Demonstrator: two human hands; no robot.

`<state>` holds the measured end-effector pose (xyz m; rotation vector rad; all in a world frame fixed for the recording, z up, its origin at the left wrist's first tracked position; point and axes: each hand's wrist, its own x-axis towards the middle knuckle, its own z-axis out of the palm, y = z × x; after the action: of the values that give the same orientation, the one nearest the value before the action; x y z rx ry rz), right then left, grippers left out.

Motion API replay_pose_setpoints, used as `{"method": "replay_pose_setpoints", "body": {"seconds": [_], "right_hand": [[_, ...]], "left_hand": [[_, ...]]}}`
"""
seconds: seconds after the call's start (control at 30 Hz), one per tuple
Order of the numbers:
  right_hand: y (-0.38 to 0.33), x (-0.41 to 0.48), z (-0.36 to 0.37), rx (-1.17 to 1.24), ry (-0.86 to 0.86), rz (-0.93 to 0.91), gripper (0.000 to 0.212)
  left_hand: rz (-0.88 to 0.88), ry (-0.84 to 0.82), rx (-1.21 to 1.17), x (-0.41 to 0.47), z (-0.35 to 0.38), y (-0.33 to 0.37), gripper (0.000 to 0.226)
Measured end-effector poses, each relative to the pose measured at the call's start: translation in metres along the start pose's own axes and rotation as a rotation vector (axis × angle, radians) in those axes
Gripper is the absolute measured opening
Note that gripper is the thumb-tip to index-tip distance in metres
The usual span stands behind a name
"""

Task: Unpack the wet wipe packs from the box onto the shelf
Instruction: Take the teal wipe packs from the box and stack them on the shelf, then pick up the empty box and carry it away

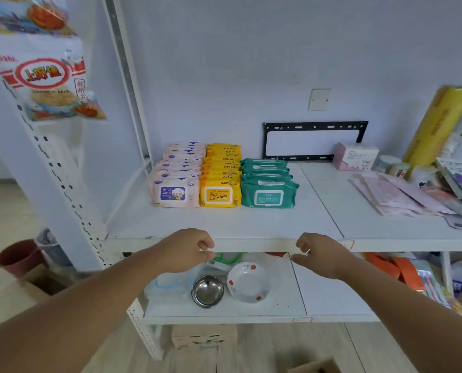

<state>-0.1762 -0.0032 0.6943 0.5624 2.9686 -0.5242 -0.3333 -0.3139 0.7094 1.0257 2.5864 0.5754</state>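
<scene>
Left hand [189, 250], right hand [321, 255] loosely curled, empty, mid-frame | next pack likely best fronting short teal wipes row [268, 183], label outward.

Left hand [188, 251] and right hand [322, 255] both bare. Forearms [103, 292] bare too, right up to frame edge at near left and near right.
</scene>
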Motion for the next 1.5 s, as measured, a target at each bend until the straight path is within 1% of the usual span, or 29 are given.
{"method": "replay_pose_setpoints", "body": {"seconds": [0.17, 0.37, 0.53, 0.6, 0.77, 0.9, 1.03, 1.13, 1.27, 1.4, 1.5], "right_hand": [[0.019, -0.03, 0.0, -0.024, -0.026, -0.003, 0.041], [0.027, -0.055, 0.001, -0.012, -0.026, -0.017, 0.046], [0.025, -0.07, 0.0, -0.009, -0.007, -0.006, 0.042], [0.022, -0.072, -0.002, -0.018, -0.014, -0.003, 0.041], [0.017, -0.077, 0.001, 0.012, -0.042, 0.056, 0.039], [0.035, -0.093, 0.016, 0.035, -0.056, 0.15, 0.041], [0.066, -0.124, 0.03, 0.107, -0.072, 0.268, 0.044], [0.1, -0.155, 0.047, 0.15, -0.086, 0.398, 0.044], [0.151, -0.203, 0.076, 0.214, -0.062, 0.609, 0.048], [0.202, -0.247, 0.115, 0.379, -0.065, 0.812, 0.046], [0.235, -0.271, 0.146, 0.505, -0.07, 0.945, 0.05]], "left_hand": [[-0.029, -0.019, -0.007, -0.02, 0.018, 0.021, 0.029], [-0.034, -0.016, -0.021, -0.041, 0.028, 0.024, 0.031], [-0.01, -0.02, -0.038, -0.05, 0.024, 0.018, 0.016], [-0.007, -0.027, -0.045, -0.052, 0.023, 0.015, 0.014], [-0.018, -0.073, -0.081, -0.046, 0.031, 0.02, 0.02], [0.017, -0.165, -0.088, -0.021, 0.052, 0.038, 0.02], [0.065, -0.284, -0.079, 0.008, 0.087, 0.063, 0.021], [0.14, -0.366, -0.048, 0.028, 0.123, 0.091, 0.019], [0.227, -0.503, 0.014, 0.052, 0.172, 0.14, 0.027], [0.319, -0.629, 0.078, 0.076, 0.231, 0.193, 0.026], [0.366, -0.706, 0.168, 0.096, 0.279, 0.22, 0.023]]}}
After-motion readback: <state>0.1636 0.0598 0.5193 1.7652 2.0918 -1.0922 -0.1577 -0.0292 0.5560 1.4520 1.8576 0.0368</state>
